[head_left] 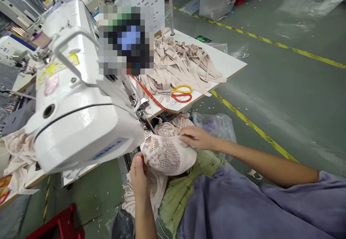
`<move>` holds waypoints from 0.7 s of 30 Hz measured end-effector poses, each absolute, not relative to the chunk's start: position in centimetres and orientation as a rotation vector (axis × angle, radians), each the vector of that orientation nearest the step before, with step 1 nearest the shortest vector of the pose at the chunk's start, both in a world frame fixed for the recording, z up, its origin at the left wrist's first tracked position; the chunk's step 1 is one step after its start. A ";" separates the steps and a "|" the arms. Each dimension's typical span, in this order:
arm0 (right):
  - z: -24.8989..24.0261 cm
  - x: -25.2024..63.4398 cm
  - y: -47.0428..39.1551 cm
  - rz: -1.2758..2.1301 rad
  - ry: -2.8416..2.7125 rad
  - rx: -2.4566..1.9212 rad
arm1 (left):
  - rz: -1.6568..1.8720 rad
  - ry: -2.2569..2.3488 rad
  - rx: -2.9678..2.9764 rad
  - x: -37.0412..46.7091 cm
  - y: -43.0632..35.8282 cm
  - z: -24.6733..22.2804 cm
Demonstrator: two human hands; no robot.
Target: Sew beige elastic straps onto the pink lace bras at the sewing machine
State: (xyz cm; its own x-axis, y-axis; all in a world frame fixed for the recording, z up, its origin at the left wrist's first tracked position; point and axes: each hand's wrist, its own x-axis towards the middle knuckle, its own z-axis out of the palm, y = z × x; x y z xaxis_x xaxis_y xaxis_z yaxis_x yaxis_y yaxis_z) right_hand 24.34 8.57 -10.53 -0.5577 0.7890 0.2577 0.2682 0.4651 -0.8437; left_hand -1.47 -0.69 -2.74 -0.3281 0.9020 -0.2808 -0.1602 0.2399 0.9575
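A beige lace bra (169,156) is stretched between my two hands, one cup facing up, its top edge close to the needle area of a white sewing machine (89,134). My left hand (140,172) pinches the lace at the cup's lower left side. On the far side, my right hand (196,137) has its fingers closed on the cup's upper edge. More beige lace fabric (158,188) hangs below, beside my left wrist. Whether the cloth lies under the presser foot cannot be made out.
Scissors (180,93) with yellow and red handles lie on the white table (229,67) beside a heap of beige straps (181,60). A red tape (151,95) runs toward the machine. A red stool (58,226) stands lower left; a plastic bin (218,3) is behind.
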 end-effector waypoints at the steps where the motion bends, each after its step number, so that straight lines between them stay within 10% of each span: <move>1: -10.1 24.5 8.0 1.073 -2.051 -0.865 | 1.279 1.453 0.709 -1.5 -0.6 -2.8; 8: -8.2 23.3 1.1 1.770 -2.489 -0.174 | 0.796 0.998 0.681 0.5 -3.4 -2.7; 21: -8.1 27.6 3.5 1.412 -2.362 -1.119 | 2.050 1.026 -0.091 -21.6 -7.8 -0.4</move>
State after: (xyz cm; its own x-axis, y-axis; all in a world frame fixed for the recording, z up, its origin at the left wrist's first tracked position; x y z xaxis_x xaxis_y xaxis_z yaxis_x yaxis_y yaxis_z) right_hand 27.63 3.50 -8.07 -0.7039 0.6753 -0.2203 0.5137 0.2697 -0.8145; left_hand -21.62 -7.78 -0.36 -0.6596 0.6401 -0.3941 -0.6991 -0.3298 0.6344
